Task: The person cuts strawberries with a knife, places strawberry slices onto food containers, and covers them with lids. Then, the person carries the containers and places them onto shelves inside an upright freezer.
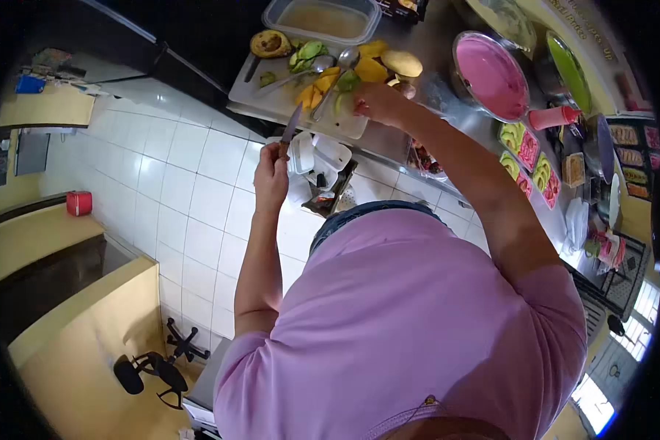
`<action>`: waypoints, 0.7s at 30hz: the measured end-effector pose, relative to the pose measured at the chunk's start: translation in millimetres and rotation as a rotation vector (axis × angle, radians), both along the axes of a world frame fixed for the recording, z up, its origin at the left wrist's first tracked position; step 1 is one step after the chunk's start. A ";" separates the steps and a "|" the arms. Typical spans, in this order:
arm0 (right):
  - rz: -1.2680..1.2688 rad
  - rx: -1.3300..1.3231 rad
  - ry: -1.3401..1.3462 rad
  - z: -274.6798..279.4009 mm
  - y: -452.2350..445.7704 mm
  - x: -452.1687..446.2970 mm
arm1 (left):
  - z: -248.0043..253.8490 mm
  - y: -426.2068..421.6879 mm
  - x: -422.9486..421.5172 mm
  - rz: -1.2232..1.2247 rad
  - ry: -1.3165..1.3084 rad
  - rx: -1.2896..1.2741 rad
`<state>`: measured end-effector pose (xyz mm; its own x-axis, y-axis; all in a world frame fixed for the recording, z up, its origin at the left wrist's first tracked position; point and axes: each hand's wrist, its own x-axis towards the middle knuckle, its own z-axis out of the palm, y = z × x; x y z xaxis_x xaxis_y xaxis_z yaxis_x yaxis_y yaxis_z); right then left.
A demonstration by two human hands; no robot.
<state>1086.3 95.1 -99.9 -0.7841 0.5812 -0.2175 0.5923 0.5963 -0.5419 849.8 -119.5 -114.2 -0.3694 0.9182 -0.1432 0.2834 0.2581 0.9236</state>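
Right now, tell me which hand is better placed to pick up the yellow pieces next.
Right, I'd judge: the right hand is close to the yellow pieces, though its grip is unclear. The left hand holds a knife, farther from them.

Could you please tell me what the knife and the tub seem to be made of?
Knife: smooth metal blade, judging by its grey sheen; brownish handle, perhaps wood. Tub: probably glossy plastic, as its walls look translucent.

Knife (pixel 293 126), 1: metal blade, brownish handle; held, tip pointing far, by the board's near edge. Cutting board (pixel 253 99), 1: whitish, flat. Orange-yellow fruit pieces (pixel 372 70): cut, on board; green piece (pixel 347 81) among them.
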 end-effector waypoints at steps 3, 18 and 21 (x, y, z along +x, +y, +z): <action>0.014 -0.030 0.123 4.9 -15.8 -1.7 | 7.8 -2.1 6.9 -0.107 0.186 0.010; 0.093 -0.151 0.271 -12.8 -11.4 -2.2 | 22.1 23.3 30.8 -0.293 0.539 0.135; 0.127 -0.080 0.251 -12.5 -10.8 -1.4 | 19.0 30.7 37.8 -0.277 0.588 0.194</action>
